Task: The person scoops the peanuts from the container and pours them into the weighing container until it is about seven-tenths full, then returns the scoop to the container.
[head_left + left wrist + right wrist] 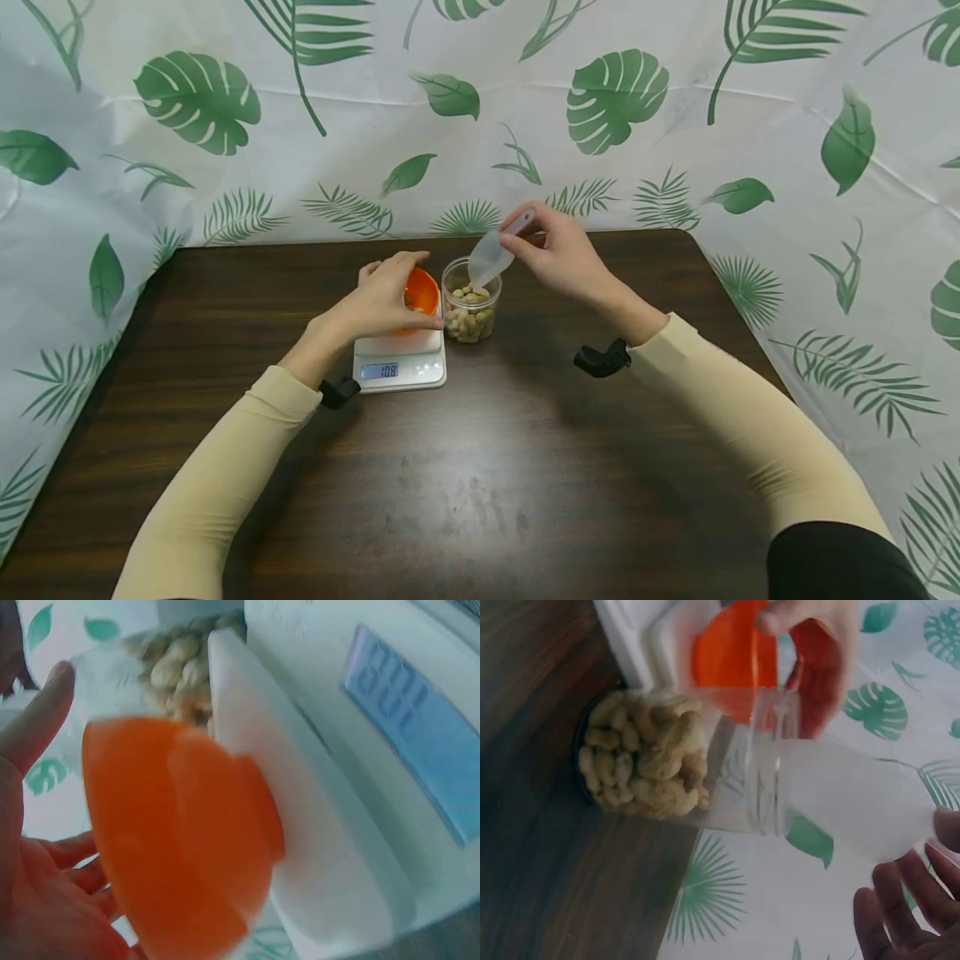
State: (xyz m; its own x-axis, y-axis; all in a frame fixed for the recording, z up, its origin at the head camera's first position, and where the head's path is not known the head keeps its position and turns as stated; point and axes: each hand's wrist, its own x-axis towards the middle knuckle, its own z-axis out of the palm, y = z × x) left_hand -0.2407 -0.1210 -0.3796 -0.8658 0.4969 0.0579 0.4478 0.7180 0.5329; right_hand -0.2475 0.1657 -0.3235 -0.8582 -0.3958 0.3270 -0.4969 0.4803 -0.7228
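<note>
My right hand [566, 254] pinches a translucent plastic scoop [489, 258] by its handle. The scoop's tip dips into the mouth of a clear jar [769, 765], partly filled with unshelled peanuts [645, 754]. An orange bowl [180, 825] sits on the platform of a white kitchen scale [412, 372], whose display [378, 371] reads 10.8. My left hand [375, 300] is around the bowl, thumb and fingers spread. In the left wrist view the thumb stands apart from the bowl; some fingers are hidden behind it. The bowl's contents are mostly covered from above.
Jar and scale stand side by side near the far edge of a dark wooden table [480, 483]. Behind them rises a white cloth [510, 108] printed with green leaves. A black wrist device [602, 358] shows below the right wrist.
</note>
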